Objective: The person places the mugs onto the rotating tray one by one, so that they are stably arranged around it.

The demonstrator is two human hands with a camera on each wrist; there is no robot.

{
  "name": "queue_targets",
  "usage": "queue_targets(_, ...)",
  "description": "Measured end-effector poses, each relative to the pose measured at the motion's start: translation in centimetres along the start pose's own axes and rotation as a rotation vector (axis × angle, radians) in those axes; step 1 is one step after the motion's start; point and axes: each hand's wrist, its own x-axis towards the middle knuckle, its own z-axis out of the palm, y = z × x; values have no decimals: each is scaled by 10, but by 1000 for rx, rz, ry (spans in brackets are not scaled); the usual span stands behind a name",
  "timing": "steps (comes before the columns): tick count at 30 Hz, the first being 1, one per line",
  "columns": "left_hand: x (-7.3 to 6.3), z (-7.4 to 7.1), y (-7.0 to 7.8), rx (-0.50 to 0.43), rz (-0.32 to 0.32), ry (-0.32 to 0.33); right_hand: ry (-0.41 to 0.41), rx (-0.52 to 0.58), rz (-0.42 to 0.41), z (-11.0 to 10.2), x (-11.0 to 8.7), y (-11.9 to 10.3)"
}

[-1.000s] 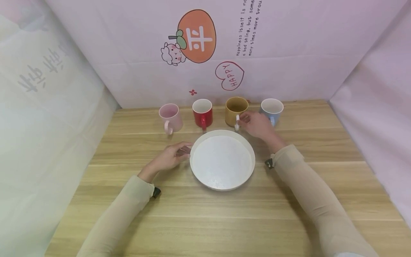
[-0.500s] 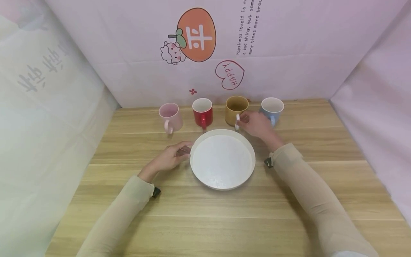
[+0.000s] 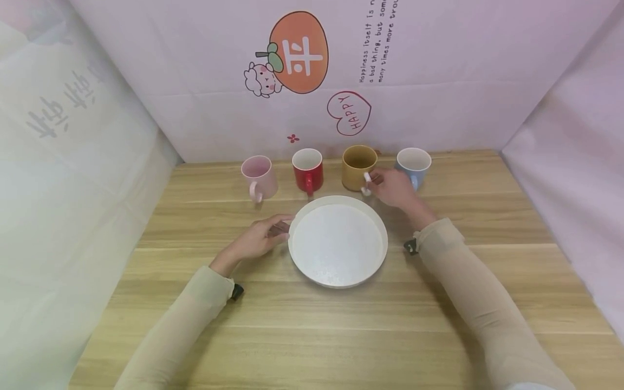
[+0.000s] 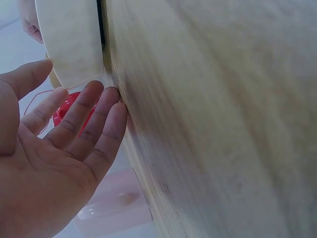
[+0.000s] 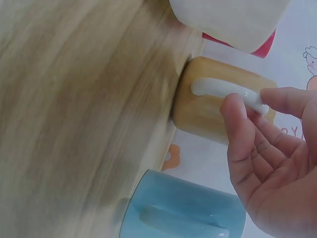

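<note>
In the head view, my right hand [image 3: 394, 187] pinches the white handle [image 3: 366, 190] of a mustard-yellow mug [image 3: 354, 174] standing upright at the back of the table. The right wrist view shows thumb and a fingertip at the upper end of that handle [image 5: 213, 88]. A round white tray [image 3: 336, 244] lies in front of the mugs. My left hand [image 3: 257, 239] is at the tray's left rim, thumb and fingers spread; in the left wrist view its relaxed fingers [image 4: 99, 144] reach to the tray's side wall [image 4: 69, 42].
A pink mug [image 3: 263, 181] and a red mug [image 3: 304, 177] stand left of the yellow one, handles toward me. The light-blue mug [image 3: 420, 177] is close behind my right hand. A printed white cloth [image 3: 214, 119] rises behind the wooden table [image 3: 312, 346].
The yellow mug's handle has swung slightly to the right, with my right hand shifting along with it. My left hand and the tray hold their place.
</note>
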Motion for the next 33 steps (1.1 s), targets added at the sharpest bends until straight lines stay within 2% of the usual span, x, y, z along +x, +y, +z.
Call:
queue_targets(7, 0, 1, -2, 14, -23, -1, 7, 24, -5, -3, -3, 1)
queue_targets(17, 1, 1, -5, 15, -13, 12, 13, 50, -30, -3, -2, 5)
queue_targets(25, 0, 1, -4, 6, -9, 16, -11, 104, -4, -2, 0, 10)
queue_targets(33, 0, 0, -5, 16, -10, 3, -1, 88, 23, -3, 2, 7)
